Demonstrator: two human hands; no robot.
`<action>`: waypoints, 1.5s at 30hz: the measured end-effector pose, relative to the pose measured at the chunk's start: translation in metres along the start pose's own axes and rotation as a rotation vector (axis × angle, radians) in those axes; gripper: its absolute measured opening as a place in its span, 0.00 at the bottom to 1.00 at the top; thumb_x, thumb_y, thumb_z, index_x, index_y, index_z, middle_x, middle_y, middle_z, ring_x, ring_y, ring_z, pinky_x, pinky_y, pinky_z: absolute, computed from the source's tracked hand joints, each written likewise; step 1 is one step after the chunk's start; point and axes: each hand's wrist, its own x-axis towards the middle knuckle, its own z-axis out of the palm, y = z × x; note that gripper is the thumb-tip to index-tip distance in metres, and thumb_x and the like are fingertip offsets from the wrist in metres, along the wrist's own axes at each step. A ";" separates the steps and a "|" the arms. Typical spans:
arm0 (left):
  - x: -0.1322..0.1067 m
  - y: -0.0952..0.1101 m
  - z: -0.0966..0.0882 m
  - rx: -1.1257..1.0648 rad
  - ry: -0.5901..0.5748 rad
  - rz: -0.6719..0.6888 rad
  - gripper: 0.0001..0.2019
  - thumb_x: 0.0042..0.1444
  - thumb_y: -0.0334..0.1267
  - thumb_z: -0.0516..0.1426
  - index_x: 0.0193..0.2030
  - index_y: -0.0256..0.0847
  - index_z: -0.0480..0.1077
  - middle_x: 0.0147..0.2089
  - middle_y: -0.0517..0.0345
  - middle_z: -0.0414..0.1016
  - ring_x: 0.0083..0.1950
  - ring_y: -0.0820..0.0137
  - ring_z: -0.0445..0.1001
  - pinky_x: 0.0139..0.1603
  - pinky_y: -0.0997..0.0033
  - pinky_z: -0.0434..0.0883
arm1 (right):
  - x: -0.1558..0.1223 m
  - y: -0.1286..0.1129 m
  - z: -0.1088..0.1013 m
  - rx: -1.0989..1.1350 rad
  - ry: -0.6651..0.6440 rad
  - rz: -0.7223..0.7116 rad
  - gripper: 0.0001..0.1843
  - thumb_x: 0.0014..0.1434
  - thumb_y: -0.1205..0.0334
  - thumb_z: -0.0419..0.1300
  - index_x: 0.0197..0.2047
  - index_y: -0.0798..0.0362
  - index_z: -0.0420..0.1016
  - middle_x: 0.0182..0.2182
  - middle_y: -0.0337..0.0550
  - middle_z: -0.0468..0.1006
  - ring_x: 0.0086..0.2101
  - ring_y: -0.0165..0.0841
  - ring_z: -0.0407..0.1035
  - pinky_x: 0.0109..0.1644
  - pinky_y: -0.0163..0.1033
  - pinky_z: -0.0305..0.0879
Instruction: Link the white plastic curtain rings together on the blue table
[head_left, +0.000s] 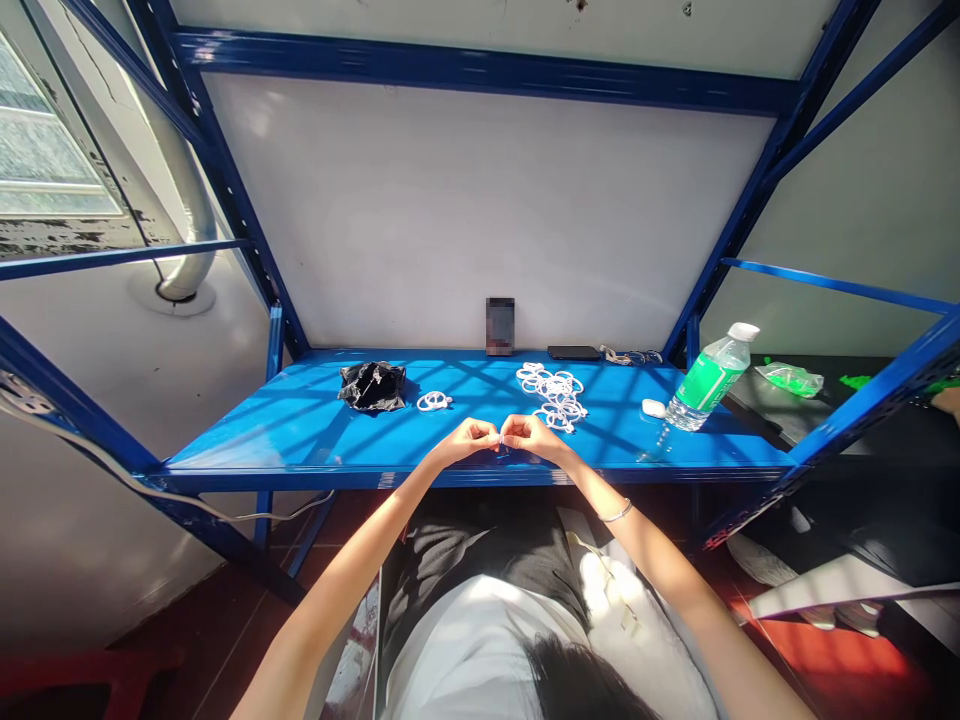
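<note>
My left hand (473, 438) and my right hand (531, 436) meet over the front of the blue shelf. The fingers of both are pinched together, almost touching. Something small and pale seems to be between the fingertips, too small to name. Beyond my right hand lies a pile of coiled white cables (555, 392). A single coiled white cable (434, 401) rests past my left hand, close to a crumpled black plastic bag (373, 387).
The blue shelf (247, 440) has metal uprights at both ends. A green-labelled water bottle (709, 380) stands at the right beside a small white object (654, 408). A blurred dark upright object (500, 327), a flat black object (574, 352) and a bundled cable (630, 355) line the back.
</note>
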 end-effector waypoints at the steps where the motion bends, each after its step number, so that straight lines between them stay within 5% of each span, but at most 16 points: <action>1: 0.000 0.000 0.000 -0.003 -0.001 -0.001 0.24 0.49 0.58 0.62 0.25 0.33 0.72 0.25 0.56 0.72 0.29 0.73 0.67 0.33 0.73 0.63 | 0.000 0.000 0.000 -0.005 -0.001 0.002 0.21 0.49 0.44 0.68 0.31 0.55 0.73 0.26 0.38 0.76 0.29 0.29 0.70 0.33 0.34 0.64; 36: 0.000 0.001 0.000 -0.013 -0.016 -0.025 0.22 0.50 0.55 0.62 0.27 0.32 0.72 0.27 0.56 0.72 0.29 0.74 0.64 0.33 0.75 0.59 | -0.001 0.003 -0.002 0.055 -0.037 0.042 0.20 0.48 0.48 0.70 0.30 0.54 0.71 0.28 0.39 0.77 0.32 0.31 0.71 0.37 0.35 0.63; 45: 0.000 -0.001 -0.001 -0.081 0.000 -0.014 0.24 0.47 0.58 0.63 0.27 0.32 0.72 0.28 0.56 0.70 0.31 0.72 0.65 0.34 0.74 0.61 | -0.002 -0.006 0.001 0.059 -0.011 0.049 0.20 0.48 0.47 0.69 0.31 0.55 0.71 0.26 0.37 0.75 0.25 0.26 0.62 0.28 0.32 0.55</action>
